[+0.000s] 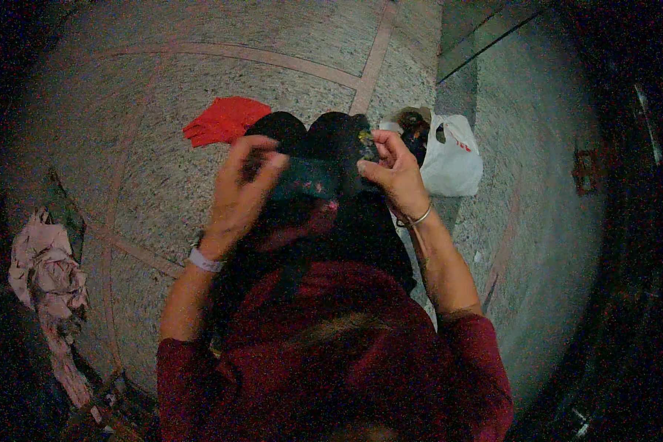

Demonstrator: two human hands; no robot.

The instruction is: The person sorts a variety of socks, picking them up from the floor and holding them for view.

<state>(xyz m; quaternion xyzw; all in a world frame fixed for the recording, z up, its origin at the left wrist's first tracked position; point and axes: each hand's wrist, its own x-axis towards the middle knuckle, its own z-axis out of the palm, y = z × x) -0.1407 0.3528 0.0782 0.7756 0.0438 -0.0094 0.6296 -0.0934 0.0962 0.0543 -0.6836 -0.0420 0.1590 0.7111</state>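
Observation:
A dark teal cloth (302, 179) with small coloured patches, pink and yellow among them, lies across my dark-clad lap. At its right end, my right hand (398, 171) grips the edge between thumb and fingers, close to a yellow patch. My left hand (244, 180) hovers by the cloth's left end with bent fingers. Motion blurs those fingertips, so whether they touch the fabric is unclear. Dim light hides most of the cloth's outline against my knees.
Red cloth (227, 119) lies on the speckled floor beyond my left knee. A white plastic bag (453, 158) stands right of my knees, next to dark items. Crumpled pinkish fabric or paper (50, 269) is at far left. A reddish object (588, 171) sits at far right.

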